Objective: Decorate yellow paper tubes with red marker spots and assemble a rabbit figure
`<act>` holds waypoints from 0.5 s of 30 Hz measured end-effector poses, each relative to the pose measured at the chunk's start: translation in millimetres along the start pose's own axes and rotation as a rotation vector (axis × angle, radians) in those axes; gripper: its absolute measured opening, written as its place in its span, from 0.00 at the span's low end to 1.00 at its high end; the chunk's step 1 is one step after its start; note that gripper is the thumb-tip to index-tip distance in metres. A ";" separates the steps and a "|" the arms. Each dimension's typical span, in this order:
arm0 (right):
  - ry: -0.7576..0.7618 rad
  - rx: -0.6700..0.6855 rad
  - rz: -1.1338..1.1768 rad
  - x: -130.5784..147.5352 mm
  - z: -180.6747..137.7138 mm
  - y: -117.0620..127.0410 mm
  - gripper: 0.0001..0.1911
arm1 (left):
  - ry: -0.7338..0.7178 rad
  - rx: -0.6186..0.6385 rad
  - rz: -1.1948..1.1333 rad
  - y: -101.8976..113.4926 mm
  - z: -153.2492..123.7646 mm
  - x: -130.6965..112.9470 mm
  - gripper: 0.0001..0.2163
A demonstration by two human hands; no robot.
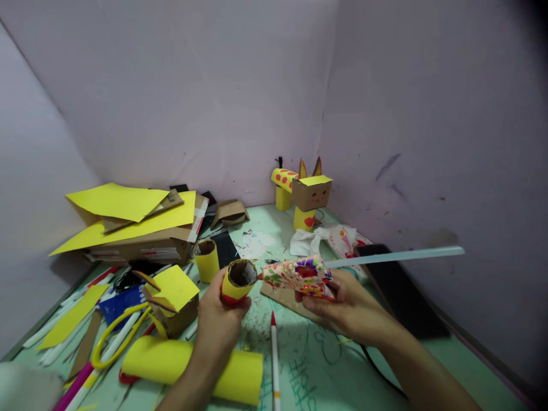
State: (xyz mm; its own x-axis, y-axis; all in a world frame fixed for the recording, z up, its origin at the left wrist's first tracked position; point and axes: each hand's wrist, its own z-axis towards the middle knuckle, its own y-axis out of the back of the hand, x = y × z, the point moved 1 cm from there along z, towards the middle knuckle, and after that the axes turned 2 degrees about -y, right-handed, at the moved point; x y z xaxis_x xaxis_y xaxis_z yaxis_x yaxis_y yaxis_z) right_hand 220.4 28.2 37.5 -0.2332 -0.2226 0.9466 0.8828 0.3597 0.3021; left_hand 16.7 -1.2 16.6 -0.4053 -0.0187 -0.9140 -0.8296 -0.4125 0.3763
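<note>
My left hand (218, 319) is wrapped round a short yellow cardboard tube (237, 288) with a red patch near its base. The tube's open end faces up. In my right hand (342, 305) is a flower-patterned hot glue gun (295, 277), its nozzle at the tube's rim. I cannot tell whether the nozzle touches it. A long pale glue stick (398, 258) sticks out from the gun's back. Below my left arm lies a long yellow tube (158, 359). Another short yellow tube (206, 262) stands just behind my left hand.
A finished-looking cardboard animal (311, 195) stands at the back. A box head with ears (175, 297), yellow scissors (100, 348) and several pens lie left. A red-tipped marker (274, 354) lies in front. Yellow sheets (124, 202) are piled back left; a dark tablet-like slab (411, 302) is right.
</note>
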 end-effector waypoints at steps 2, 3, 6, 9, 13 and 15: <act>-0.018 -0.010 -0.006 -0.5 -0.5 -0.5 0.10 | -0.003 -0.005 0.003 0.0 0.1 1.0 0.22; -0.025 -0.011 -0.010 -0.5 -0.7 -0.6 0.10 | -0.007 -0.008 0.001 0.2 0.0 1.7 0.22; -0.031 -0.004 -0.016 0.8 -1.6 -0.4 0.09 | -0.015 -0.014 -0.015 1.1 -0.7 3.1 0.21; -0.041 0.008 -0.021 2.8 -2.7 -0.2 0.08 | -0.025 -0.013 -0.026 1.6 -1.5 2.0 0.21; -0.048 0.005 -0.019 4.8 -3.7 -0.4 0.06 | -0.026 -0.005 -0.022 1.0 -2.0 -2.2 0.21; -0.037 0.002 -0.010 5.4 -4.2 -0.7 0.05 | -0.027 -0.003 -0.015 0.6 -1.9 -3.8 0.20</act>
State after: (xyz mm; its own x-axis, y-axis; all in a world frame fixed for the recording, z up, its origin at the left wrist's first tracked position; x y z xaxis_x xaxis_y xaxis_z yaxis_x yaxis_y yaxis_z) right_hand 220.3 22.9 42.0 -0.2569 -0.1923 0.9471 0.8795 0.3598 0.3115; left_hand 18.5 -3.1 20.0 -0.4027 0.0120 -0.9152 -0.8345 -0.4155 0.3618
